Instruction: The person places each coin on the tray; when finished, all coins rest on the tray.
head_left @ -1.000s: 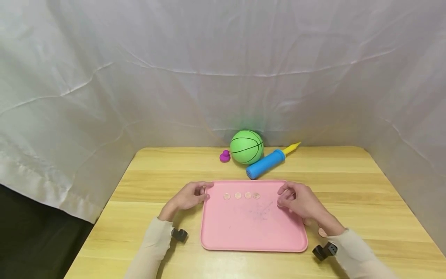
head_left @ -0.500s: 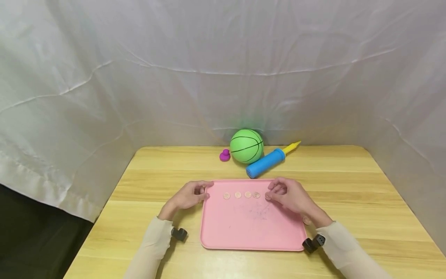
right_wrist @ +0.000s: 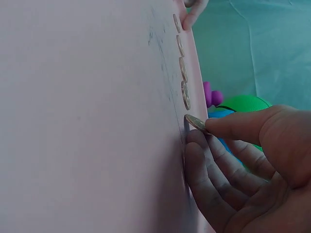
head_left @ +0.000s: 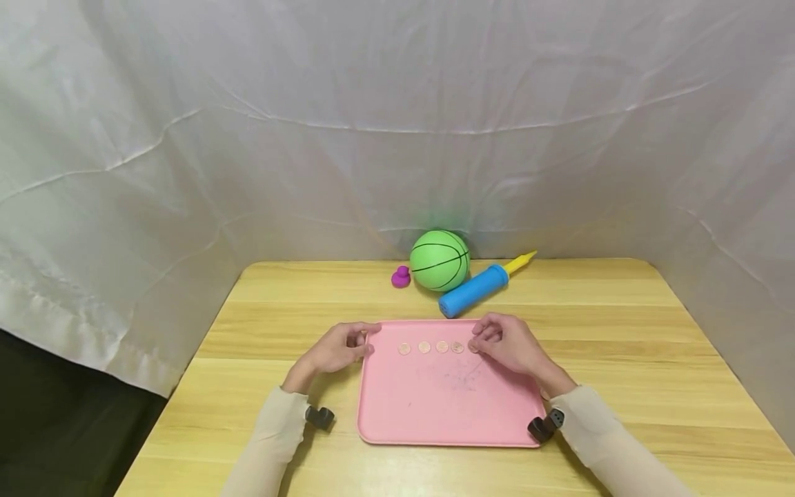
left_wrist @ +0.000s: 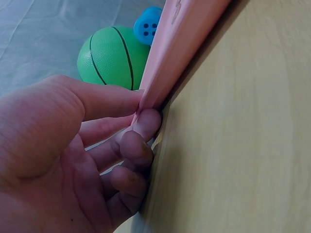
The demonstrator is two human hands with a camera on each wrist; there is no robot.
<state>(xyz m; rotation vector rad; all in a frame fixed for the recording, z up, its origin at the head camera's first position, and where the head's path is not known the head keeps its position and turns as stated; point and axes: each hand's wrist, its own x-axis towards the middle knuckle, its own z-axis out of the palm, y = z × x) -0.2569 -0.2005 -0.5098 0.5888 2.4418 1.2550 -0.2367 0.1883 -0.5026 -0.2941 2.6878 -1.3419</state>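
A pink tray (head_left: 447, 414) lies on the wooden table. My left hand (head_left: 335, 347) pinches its left rim near the far corner; in the left wrist view the thumb (left_wrist: 114, 101) is on top, with fingertips underneath. Several coins (head_left: 424, 347) lie flat in a row along the tray's far side. At the right end of that row my right hand (head_left: 508, 343) holds another coin (right_wrist: 196, 123) between thumb and fingers. The right wrist view shows this coin tilted, its lower edge right at the tray surface, close beside the last coin in the row (right_wrist: 185, 95).
Beyond the tray sit a green ball (head_left: 439, 260), a small purple rubber toy (head_left: 400, 277) and a blue hand pump (head_left: 475, 291) with a yellow nozzle. A pale curtain (head_left: 397, 138) hangs behind the table (head_left: 621, 331).
My right hand has moved left over the tray with the coin, lowering it beside the row's right end. The left hand has stayed on the tray's rim.
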